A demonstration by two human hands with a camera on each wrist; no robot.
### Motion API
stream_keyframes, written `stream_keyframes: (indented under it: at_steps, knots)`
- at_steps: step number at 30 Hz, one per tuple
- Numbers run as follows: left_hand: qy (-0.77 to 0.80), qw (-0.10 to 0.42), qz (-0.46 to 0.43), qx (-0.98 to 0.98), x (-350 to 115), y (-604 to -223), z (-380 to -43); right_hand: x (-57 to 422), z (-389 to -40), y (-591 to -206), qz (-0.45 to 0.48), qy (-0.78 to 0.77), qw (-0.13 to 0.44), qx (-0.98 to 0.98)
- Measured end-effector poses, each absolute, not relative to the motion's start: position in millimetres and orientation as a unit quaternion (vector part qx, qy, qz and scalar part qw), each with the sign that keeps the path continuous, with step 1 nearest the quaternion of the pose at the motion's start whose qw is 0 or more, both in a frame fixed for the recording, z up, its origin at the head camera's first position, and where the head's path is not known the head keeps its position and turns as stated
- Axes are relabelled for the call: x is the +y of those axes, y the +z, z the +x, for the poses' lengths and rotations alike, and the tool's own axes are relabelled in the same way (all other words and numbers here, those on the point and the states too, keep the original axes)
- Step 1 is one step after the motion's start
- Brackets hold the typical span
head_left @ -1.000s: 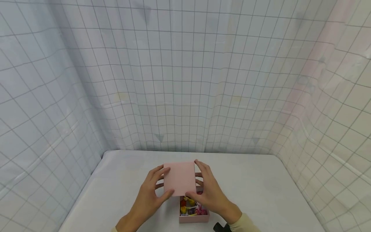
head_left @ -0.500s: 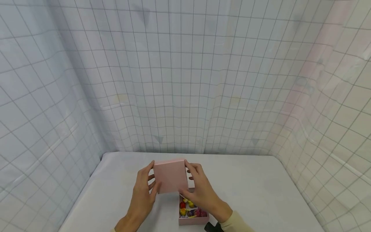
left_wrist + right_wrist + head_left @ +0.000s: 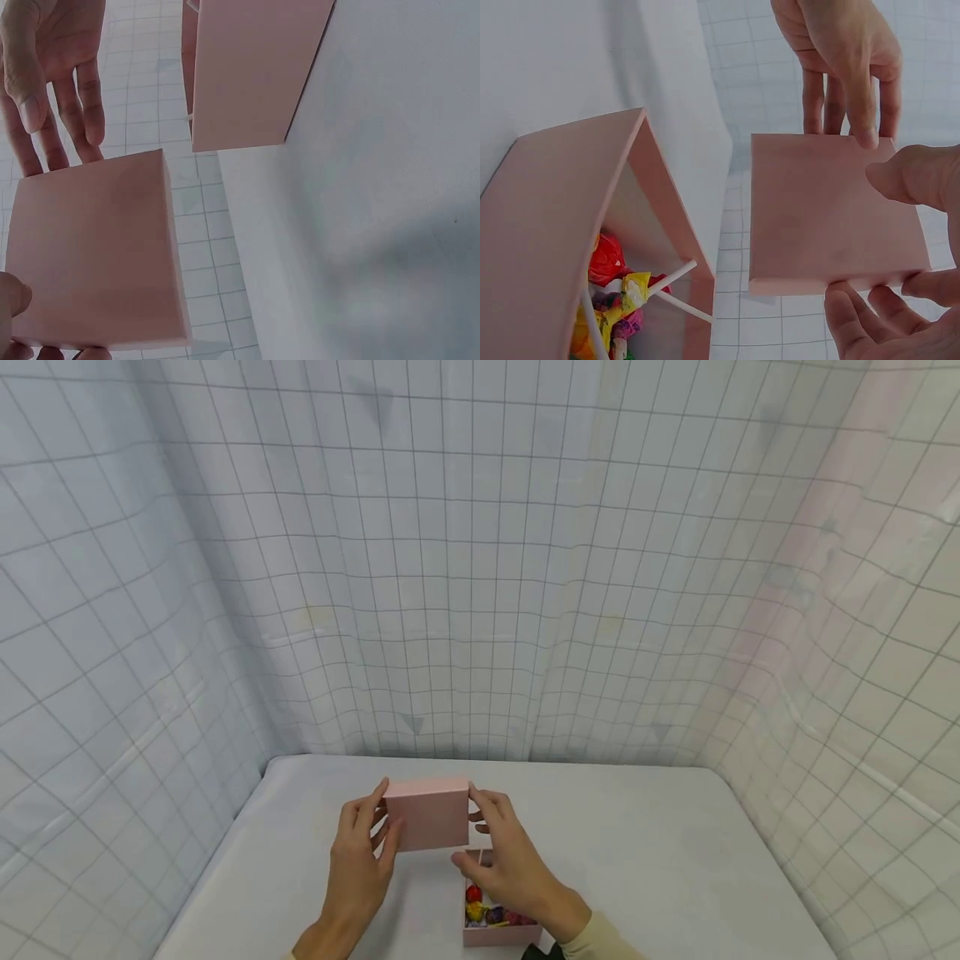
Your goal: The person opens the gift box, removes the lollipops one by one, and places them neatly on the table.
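Observation:
A square pink box lid (image 3: 431, 820) is held up over the table, tilted, its outer face toward the head camera. My left hand (image 3: 356, 867) grips its left edge, thumb on the face and fingers behind. At the right edge, my right hand (image 3: 517, 870) touches the lid with fingertips; its thumb stands away from the face, as the left wrist view shows. Below that hand sits an uncovered pink box (image 3: 501, 937), partly hidden by it. Inside lie several wrapped lollipops (image 3: 607, 259), red, yellow and purple, with white sticks.
The table (image 3: 660, 852) is covered in white cloth. White sheeting with a grid pattern (image 3: 480, 568) hangs behind it and on both sides. A black object (image 3: 543, 952) shows beside the right wrist at the bottom edge.
The lid has moved left, away from over the box, and has tipped so its upper side edge shows. The right thumb has come off its face. More of the box has come into view.

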State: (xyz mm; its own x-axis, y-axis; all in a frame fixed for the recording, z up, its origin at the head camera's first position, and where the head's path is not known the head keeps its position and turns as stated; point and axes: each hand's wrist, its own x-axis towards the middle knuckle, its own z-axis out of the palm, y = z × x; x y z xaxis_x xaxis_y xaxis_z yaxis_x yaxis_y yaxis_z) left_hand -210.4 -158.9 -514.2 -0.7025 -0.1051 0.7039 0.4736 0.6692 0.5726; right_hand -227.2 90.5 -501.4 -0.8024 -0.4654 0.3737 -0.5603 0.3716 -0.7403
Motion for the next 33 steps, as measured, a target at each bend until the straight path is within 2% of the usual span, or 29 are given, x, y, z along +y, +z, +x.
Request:
stream_keyframes:
  at_steps: [11,19,23,29,33]
  knots:
    - [-0.359,0.342,-0.068,-0.866,-172.9,-518.9,-209.8,82.2,-230.4,-517.6,0.311,0.486,-0.018,-0.816]
    - [-0.35,0.328,-0.068,-0.875,-181.5,-525.1,-211.0,71.2,-234.9,-522.5,0.305,0.473,-0.044,-0.826]
    - [-0.363,0.295,-0.048,-0.883,-184.8,-529.3,-212.6,67.6,-238.1,-523.8,0.303,0.437,-0.051,-0.845]
    - [-0.372,0.217,-0.015,-0.902,-191.7,-537.9,-214.7,64.4,-246.4,-526.8,0.303,0.368,-0.061,-0.877]
    - [-0.375,0.188,-0.01,-0.907,-195.8,-544.4,-217.9,61.4,-252.4,-528.8,0.303,0.329,-0.073,-0.891]
